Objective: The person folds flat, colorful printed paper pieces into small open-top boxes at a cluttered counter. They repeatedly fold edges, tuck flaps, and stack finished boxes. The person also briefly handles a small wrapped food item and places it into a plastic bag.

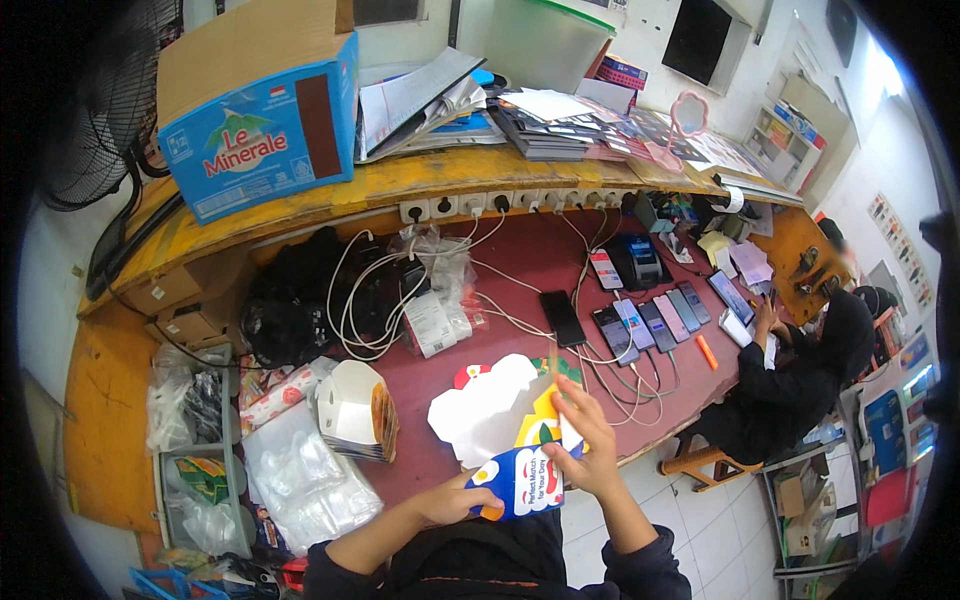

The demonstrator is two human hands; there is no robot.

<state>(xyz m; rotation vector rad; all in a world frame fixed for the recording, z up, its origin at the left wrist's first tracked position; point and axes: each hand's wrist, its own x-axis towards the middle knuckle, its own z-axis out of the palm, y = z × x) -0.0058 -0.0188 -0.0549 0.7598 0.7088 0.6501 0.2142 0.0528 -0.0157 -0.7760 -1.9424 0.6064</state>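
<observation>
Over the table's front edge I hold a partly folded paper food box (520, 482), blue and yellow with printed egg shapes. My left hand (452, 502) grips its lower left side, thumb on the blue panel. My right hand (590, 445) is on its right side, with the thumb against the blue face and the fingers by the yellow flap (541, 412). White scalloped cardboard (478, 408) spreads just behind it; I cannot tell whether it belongs to the same box. To the left stands a stack of nested, folded boxes (350, 400), white inside.
Clear plastic bags (300, 480) lie at the left, beside grey bins (235, 515). White charging cables (385, 315) trail toward several phones (660, 325). A person in black (810, 355) sits at the right, handling a device. A shelf (430, 205) with a blue carton (265, 135) runs behind.
</observation>
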